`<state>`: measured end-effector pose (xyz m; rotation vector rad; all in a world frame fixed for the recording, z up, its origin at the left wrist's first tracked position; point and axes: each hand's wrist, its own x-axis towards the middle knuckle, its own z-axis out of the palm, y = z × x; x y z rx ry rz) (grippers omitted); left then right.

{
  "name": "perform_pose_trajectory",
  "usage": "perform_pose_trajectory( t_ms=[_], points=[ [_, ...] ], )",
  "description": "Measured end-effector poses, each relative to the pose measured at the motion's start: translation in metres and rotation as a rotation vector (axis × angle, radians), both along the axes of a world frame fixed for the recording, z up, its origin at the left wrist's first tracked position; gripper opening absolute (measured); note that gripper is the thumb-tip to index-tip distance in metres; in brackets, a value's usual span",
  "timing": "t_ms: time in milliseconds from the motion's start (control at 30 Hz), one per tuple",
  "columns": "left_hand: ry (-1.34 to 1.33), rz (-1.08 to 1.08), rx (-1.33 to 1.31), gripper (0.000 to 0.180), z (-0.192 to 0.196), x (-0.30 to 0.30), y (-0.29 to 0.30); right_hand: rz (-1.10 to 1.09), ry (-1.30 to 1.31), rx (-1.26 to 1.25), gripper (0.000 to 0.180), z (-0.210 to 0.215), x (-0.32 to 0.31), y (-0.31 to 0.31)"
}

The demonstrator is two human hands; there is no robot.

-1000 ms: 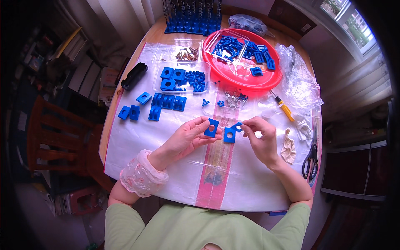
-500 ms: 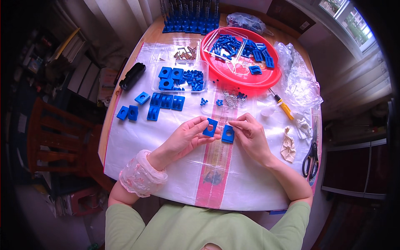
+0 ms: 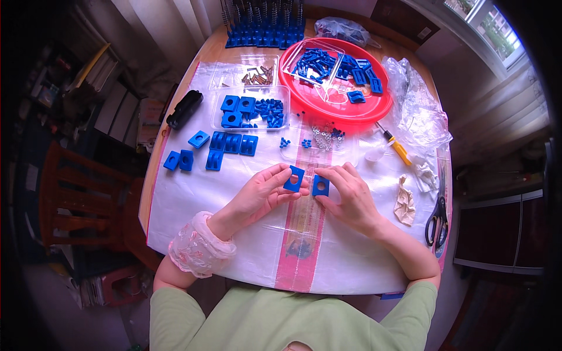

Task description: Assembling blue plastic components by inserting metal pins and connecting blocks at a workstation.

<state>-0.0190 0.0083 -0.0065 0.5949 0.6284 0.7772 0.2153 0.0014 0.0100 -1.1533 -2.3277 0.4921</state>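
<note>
Over the middle of the table, my left hand (image 3: 266, 190) pinches a blue plastic block with a round hole (image 3: 294, 178) between thumb and fingers, tilted slightly. Just to its right is a second blue holed block (image 3: 320, 186), which my right hand (image 3: 353, 199) grips with the fingers at its upper edge and the thumb at its lower right corner. A narrow gap parts the two blocks. Whether the second one rests on the table cover, I cannot tell. Beyond my hands lie small white rings (image 3: 328, 138) and tiny blue pieces (image 3: 306, 143).
A clear tub (image 3: 216, 127) holds blue parts; loose blue blocks (image 3: 233, 143) lie in front. Farther back are a red basin (image 3: 383, 108), brass-coloured pins (image 3: 257, 76) and blue pieces with springs (image 3: 263, 35). A yellow screwdriver (image 3: 400, 153), crumpled plastic (image 3: 413, 117) and scissors (image 3: 437, 221) lie right.
My right hand has shifted its hold: the thumb has come down to the block's lower right corner, with the fingers over the top. My left hand keeps its block almost still.
</note>
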Motion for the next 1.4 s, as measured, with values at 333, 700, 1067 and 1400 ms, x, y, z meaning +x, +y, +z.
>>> perform_pose_trajectory(
  t_ms=[333, 700, 1067, 1400],
  points=[
    [-0.008, -0.012, -0.034, 0.031, 0.003, 0.002, -0.004, -0.067, 0.168, 0.007, 0.039, 0.011, 0.001, 0.002],
    [-0.005, -0.026, -0.065, 0.031, 0.002, 0.004, -0.005, -0.215, 0.234, -0.201, 0.022, 0.034, 0.024, 0.006],
    [-0.026, -0.059, -0.063, 0.032, 0.004, 0.006, -0.007, -0.061, 0.918, -0.887, 0.028, 0.031, 0.030, 0.016],
    [-0.318, -0.142, -0.183, 0.050, 0.000, 0.006, -0.011, -0.146, 0.615, -0.143, 0.007, 0.055, 0.031, 0.001]
  ],
)
